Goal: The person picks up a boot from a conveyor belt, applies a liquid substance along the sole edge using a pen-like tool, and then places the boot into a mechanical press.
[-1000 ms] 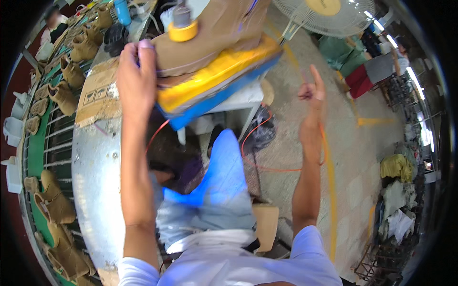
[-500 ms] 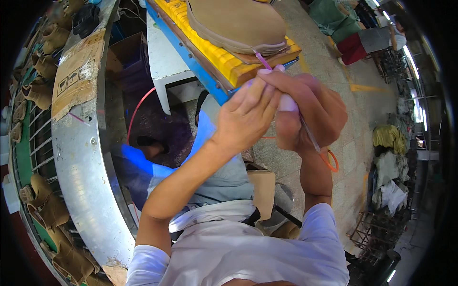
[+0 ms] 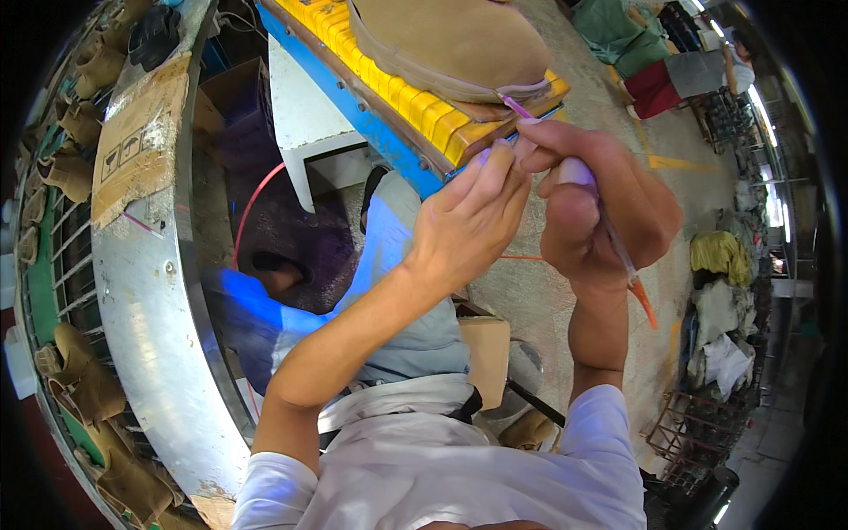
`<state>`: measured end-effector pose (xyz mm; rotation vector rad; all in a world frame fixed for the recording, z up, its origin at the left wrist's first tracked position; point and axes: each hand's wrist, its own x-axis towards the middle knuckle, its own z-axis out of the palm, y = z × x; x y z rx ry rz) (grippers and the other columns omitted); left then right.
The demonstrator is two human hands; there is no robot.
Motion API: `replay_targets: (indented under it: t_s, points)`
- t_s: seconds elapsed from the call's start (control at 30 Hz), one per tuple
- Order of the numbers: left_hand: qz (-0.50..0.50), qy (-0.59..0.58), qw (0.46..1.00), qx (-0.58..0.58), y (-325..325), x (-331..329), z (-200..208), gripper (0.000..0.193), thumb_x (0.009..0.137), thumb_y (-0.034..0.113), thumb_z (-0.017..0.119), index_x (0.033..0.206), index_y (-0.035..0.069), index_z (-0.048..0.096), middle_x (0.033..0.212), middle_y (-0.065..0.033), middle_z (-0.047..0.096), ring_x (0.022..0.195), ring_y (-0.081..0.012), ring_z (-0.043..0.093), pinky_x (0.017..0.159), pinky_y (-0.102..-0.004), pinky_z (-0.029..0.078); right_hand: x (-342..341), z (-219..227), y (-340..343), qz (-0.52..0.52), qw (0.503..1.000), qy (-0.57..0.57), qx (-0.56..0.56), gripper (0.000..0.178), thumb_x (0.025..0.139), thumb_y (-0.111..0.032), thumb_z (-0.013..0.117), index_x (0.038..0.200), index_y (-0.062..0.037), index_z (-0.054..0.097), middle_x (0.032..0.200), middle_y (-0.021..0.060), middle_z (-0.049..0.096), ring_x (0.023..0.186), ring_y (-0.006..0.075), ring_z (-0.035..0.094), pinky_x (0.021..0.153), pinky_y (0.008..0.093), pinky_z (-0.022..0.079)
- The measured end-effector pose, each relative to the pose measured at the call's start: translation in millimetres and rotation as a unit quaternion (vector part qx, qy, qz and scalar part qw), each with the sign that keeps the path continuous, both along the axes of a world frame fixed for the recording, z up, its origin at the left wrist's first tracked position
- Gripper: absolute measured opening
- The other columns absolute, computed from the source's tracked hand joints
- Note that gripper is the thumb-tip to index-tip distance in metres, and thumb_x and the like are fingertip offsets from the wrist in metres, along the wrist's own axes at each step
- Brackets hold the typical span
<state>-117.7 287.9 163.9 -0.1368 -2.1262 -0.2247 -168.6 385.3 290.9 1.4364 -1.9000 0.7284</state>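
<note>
A slim pen-like tool (image 3: 621,247) with a purple front and an orange tail is pinched in my right hand (image 3: 609,199). Its tip meets the rimmed edge of a tan shoe (image 3: 450,44), whose rounded end lies on a yellow ribbed block (image 3: 389,66) with a brown end. Close beside the right fingertips, my left hand (image 3: 468,212) has its fingers bent and pressed together at the block's near corner. Whatever may be between the left fingers is hidden.
Left of me runs a metal-edged bench (image 3: 146,300) with torn cardboard (image 3: 141,141) on it. Tan boots (image 3: 84,371) stand on the rack beyond. A white stool (image 3: 309,115) sits below the blue beam (image 3: 375,124). Another person (image 3: 689,75) is at the far right.
Both hands and the tool have shifted slightly right. The shoe and yellow block appear a little further right in view. The tool's orange tail now hangs straight instead of showing as a loop.
</note>
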Motion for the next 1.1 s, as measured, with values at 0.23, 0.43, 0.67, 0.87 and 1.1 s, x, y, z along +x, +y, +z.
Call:
replay_targets:
  t_s: [0.23, 0.43, 0.67, 0.87, 1.1]
  points:
    - [0.002, 0.023, 0.999, 0.031, -8, 8, 2, 0.03, 0.083, 0.012, 0.061, 0.11, 0.006, 0.072, 0.136, -0.0051, 0.061, 0.125, -0.0217, 0.05, 0.105, -0.0313, 0.043, -6, 9, -2, 0.048, 0.999, -0.015, -0.004, 0.036, 0.101, -0.022, 0.048, 0.098, 0.0032, 0.074, 0.072, 0.0073, 0.07, 0.058, 0.0111, 0.063, 0.052, 0.0224, 0.048]
    - [-0.014, 0.038, 0.998, 0.043, -31, 27, 10, 0.031, 0.075, 0.011, 0.067, 0.104, 0.005, 0.074, 0.133, -0.0034, 0.065, 0.108, -0.0235, 0.056, 0.093, -0.0349, 0.05, -2, 11, -7, 0.096, 0.995, -0.035, -0.008, 0.03, 0.089, -0.008, 0.048, 0.097, 0.0061, 0.073, 0.073, 0.0109, 0.07, 0.06, 0.0132, 0.065, 0.054, 0.0237, 0.05]
    - [-0.005, 0.098, 0.995, 0.033, -72, 52, 7, 0.024, 0.069, 0.006, 0.068, 0.092, 0.008, 0.075, 0.112, 0.0007, 0.074, 0.1, -0.0251, 0.057, 0.081, -0.0331, 0.048, 6, -9, -25, 0.149, 0.979, -0.118, -0.066, 0.029, 0.089, -0.012, 0.051, 0.096, 0.0059, 0.072, 0.077, 0.0128, 0.071, 0.062, 0.0155, 0.066, 0.056, 0.0262, 0.052]
    - [0.013, 0.13, 0.99, 0.051, -97, 64, 5, 0.022, 0.068, 0.003, 0.065, 0.087, 0.008, 0.075, 0.102, 0.0004, 0.076, 0.099, -0.0251, 0.059, 0.087, -0.0343, 0.048, 22, -22, -46, 0.145, 0.976, -0.145, -0.079, 0.023, 0.088, -0.01, 0.056, 0.099, 0.0025, 0.072, 0.077, 0.0116, 0.07, 0.059, 0.0162, 0.065, 0.055, 0.0267, 0.052]
    - [0.021, 0.226, 0.971, 0.074, -142, 58, -5, 0.01, 0.073, 0.003, 0.06, 0.081, 0.003, 0.067, 0.085, -0.0066, 0.073, 0.09, -0.0289, 0.063, 0.089, -0.0392, 0.051, 19, -46, -92, 0.171, 0.966, -0.059, -0.183, 0.024, 0.076, -0.008, 0.063, 0.098, -0.0027, 0.073, 0.069, 0.007, 0.063, 0.052, 0.0174, 0.059, 0.046, 0.0289, 0.047]
